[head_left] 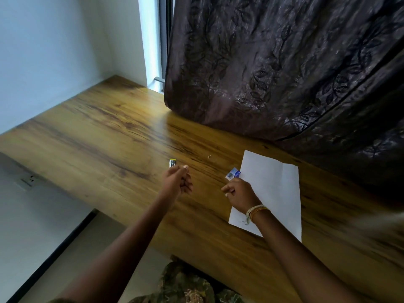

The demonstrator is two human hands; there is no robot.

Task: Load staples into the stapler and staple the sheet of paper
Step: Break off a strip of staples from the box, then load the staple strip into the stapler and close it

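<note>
A small silver and yellow stapler (172, 163) lies on the wooden table (105, 136). My left hand (178, 180) hovers just short of it with fingers curled and thumb on top, and nothing shows in it. A white sheet of paper (273, 184) with a fold crease lies to the right. A little blue and white staple box (232, 173) sits at the paper's left edge. My right hand (239, 192) rests over the paper's near left part, just below the box. Its thumb and forefinger are drawn together, and whether they pinch anything is hidden.
A dark patterned curtain (284, 62) hangs over the table's far right side and reaches the tabletop. A white wall (43, 51) closes the left. Two tiny pale specks (209, 157) lie on the wood. The table's near edge runs diagonally, with floor (43, 215) below.
</note>
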